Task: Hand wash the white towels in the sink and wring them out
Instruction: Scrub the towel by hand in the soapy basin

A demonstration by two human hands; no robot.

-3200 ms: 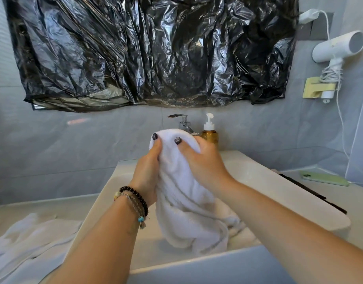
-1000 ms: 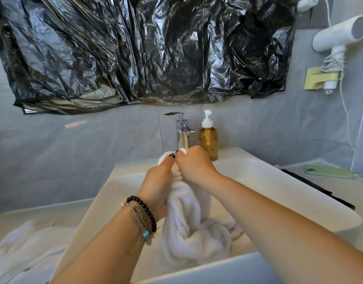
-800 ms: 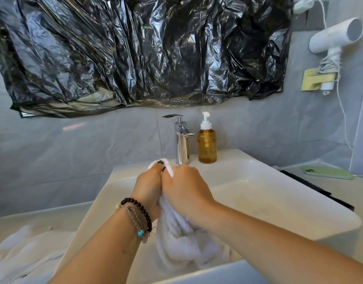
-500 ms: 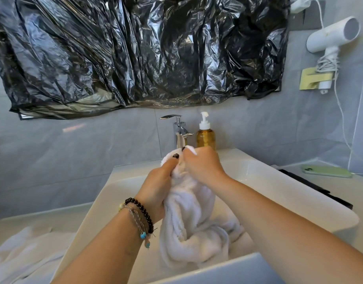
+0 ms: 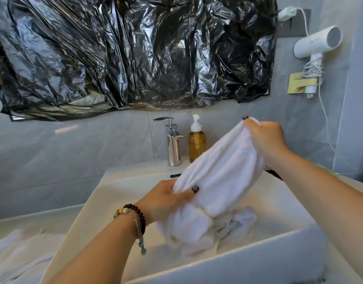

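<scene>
The hands had parted: the right hand (image 5: 265,138) pinched the towel (image 5: 219,175) toward the frame's upper right, the left hand (image 5: 166,199) gripped lower, probably stretching it for wringing.

Grey tiled wall (image 5: 84,152), crinkled black plastic sheet (image 5: 135,52), wall-mounted white hairdryer (image 5: 317,45).

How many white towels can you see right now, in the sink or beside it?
2: one white terry towel gripped by left hand and right hand over the white sink; another lies on the counter left. More may be hidden.
</scene>
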